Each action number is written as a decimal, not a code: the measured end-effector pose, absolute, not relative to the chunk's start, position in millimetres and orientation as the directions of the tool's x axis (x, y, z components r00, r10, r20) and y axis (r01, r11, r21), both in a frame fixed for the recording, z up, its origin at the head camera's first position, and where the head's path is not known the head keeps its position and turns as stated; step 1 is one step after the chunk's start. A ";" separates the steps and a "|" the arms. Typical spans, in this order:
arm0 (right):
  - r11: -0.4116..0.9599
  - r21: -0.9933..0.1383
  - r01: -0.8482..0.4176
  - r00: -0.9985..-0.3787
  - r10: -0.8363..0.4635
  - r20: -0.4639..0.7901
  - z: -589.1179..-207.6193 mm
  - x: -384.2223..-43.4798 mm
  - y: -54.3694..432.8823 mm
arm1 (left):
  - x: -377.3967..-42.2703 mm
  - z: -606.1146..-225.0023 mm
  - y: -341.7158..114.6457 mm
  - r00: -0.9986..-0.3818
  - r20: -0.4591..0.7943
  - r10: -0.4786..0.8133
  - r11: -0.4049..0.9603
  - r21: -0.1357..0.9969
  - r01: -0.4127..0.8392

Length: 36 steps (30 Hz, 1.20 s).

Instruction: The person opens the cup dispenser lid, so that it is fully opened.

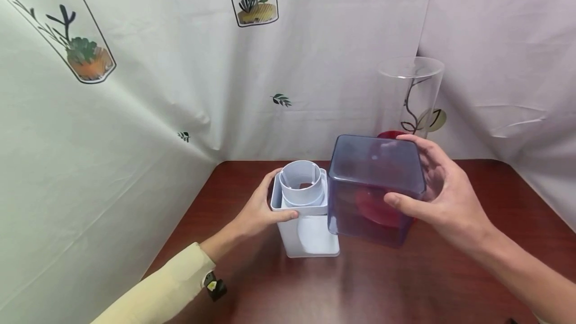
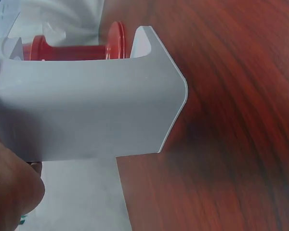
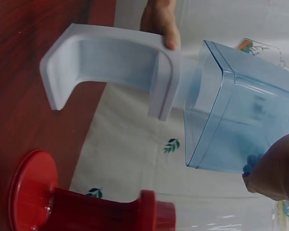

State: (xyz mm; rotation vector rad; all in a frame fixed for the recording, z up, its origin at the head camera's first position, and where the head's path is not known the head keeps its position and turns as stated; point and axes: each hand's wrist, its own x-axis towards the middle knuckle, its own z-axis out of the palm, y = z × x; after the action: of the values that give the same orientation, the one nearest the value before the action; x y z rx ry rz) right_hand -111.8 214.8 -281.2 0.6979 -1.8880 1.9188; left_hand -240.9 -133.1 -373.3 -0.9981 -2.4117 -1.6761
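My left hand [image 1: 257, 209] grips the upper part of a white plastic stand [image 1: 310, 238], its thumb across the front of the rim. A round white collar [image 1: 301, 191] rises from the top of that stand. Level with it on the right, my right hand [image 1: 452, 201] holds a see-through blue square container [image 1: 373, 161], closed side up. The container is off the table, and in the right wrist view its open end [image 3: 204, 108] faces the stand's collar. In the left wrist view the stand's curved back [image 2: 86, 106] shows.
A red pedestal [image 3: 33, 192] with a tall clear cylinder [image 1: 409, 94] on it stands behind the container, partly hidden. The dark red wooden table [image 1: 234, 274] ends against a white curtain [image 1: 315, 54] printed with plants. A dark device sits on the left wrist.
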 end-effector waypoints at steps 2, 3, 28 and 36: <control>-0.037 -0.821 -0.570 -0.817 -0.087 0.570 -284.9 -113.2 214.4 | -244.8 -373.0 -136.8 -0.800 0.375 0.467 0.223 0.826 0.518; -0.032 -0.823 -0.567 -0.819 -0.087 0.568 -286.8 -113.9 214.2 | -246.7 -372.6 -138.6 -0.804 0.374 0.462 0.229 0.826 0.515; 0.255 -0.867 -0.429 -0.902 -0.062 0.428 -337.4 -143.8 192.7 | -276.8 -365.3 -173.9 -0.855 0.320 0.408 0.358 0.806 0.472; 0.284 -0.881 -0.379 -0.925 -0.083 0.371 -355.4 -157.7 186.2 | -283.1 -359.2 -181.7 -0.846 0.311 0.433 0.377 0.790 0.483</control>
State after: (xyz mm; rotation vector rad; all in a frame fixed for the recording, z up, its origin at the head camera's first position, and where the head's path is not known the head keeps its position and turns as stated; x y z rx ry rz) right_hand -157.7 186.2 -355.4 0.4250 -2.3017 1.6877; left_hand -283.1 -181.7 -359.2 -0.8534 -2.5636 -1.4983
